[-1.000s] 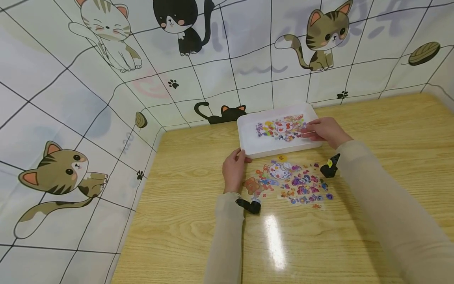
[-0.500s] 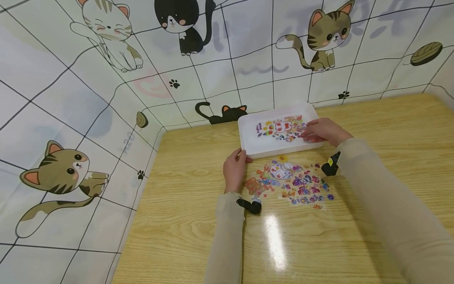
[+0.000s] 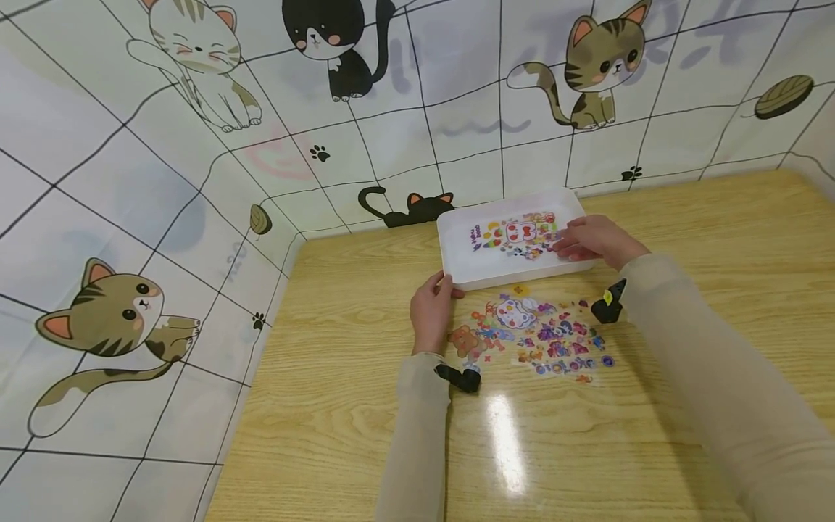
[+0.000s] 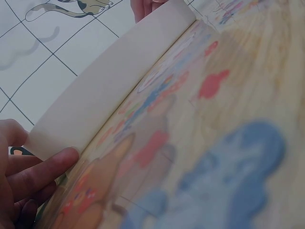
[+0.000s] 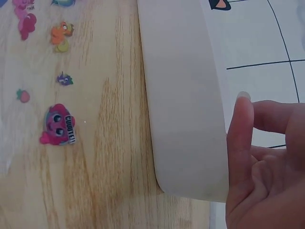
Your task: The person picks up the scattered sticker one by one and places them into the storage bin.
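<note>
A white rectangular tray [image 3: 470,262] stands near the wall, with a colourful clear sticker sheet [image 3: 520,232] lying inside. My left hand [image 3: 432,308] holds the tray's near left corner. In the left wrist view, its thumb [image 4: 52,167] lies against the tray's front wall. Over the right end of the tray, my right hand [image 3: 603,241] pinches the sheet's right end, which its fingers partly cover. The right wrist view shows the thumb [image 5: 240,143] just beyond the tray's rim, with the index fingertip close behind it; the sheet is hidden there by the tray wall.
Several more clear sticker sheets [image 3: 561,341] lie on the wooden table [image 3: 326,406] between my forearms, just in front of the tray. A bear sticker [image 3: 464,341] shows by my left wrist. Cat-patterned wall covering [image 3: 457,130] rises right behind the tray.
The sticker sheet in the tray, blurred a second ago, now lies still with its lettering sharper, and my right fingertips have dipped slightly. My left hand stays at the tray corner.
</note>
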`<action>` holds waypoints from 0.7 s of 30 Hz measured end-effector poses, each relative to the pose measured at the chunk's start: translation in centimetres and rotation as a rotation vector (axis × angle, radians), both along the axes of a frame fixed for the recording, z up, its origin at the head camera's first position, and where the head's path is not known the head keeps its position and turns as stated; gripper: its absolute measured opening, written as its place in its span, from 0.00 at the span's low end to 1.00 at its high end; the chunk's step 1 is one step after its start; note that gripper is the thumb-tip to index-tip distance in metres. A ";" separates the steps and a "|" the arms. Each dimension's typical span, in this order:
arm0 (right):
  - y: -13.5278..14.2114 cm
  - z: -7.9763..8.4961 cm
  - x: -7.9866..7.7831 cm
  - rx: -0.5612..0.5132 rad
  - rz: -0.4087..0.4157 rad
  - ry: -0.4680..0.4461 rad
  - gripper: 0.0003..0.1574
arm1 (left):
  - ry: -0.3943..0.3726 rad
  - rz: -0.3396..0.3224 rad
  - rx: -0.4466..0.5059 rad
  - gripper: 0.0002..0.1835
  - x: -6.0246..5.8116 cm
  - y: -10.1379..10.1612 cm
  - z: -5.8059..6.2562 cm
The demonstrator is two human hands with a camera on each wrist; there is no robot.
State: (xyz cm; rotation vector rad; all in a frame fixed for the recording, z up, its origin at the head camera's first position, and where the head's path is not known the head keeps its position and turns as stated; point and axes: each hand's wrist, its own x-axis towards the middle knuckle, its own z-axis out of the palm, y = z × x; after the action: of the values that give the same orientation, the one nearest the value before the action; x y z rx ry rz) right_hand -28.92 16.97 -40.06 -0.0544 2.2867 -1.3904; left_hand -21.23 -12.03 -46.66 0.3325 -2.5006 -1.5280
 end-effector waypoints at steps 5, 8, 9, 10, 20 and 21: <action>0.1 -0.1 0.2 -0.035 -0.016 0.013 0.35 | 0.002 0.005 0.002 0.23 0.0 0.0 0.0; 0.2 -0.2 0.3 -0.050 -0.023 0.029 0.31 | 0.004 0.005 0.008 0.23 0.0 0.1 0.0; 0.2 -0.3 0.3 -0.055 -0.026 0.034 0.31 | 0.004 0.006 0.011 0.23 0.0 0.1 0.0; 0.2 -0.3 0.4 -0.061 -0.030 0.040 0.31 | 0.002 0.007 0.013 0.23 0.0 0.1 0.0; 0.4 -0.6 0.7 -0.091 -0.077 0.096 0.30 | -0.007 0.020 0.033 0.23 0.0 0.1 -0.2; 0.5 -0.7 0.8 -0.094 -0.078 0.102 0.30 | -0.010 0.020 0.033 0.23 -0.1 0.1 -0.2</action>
State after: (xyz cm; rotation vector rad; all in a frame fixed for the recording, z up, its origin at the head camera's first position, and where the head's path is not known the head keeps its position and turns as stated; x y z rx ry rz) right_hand -28.15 17.44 -40.72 -0.0674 2.3271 -1.5676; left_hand -21.28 -11.90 -46.91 0.3704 -2.4738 -1.5655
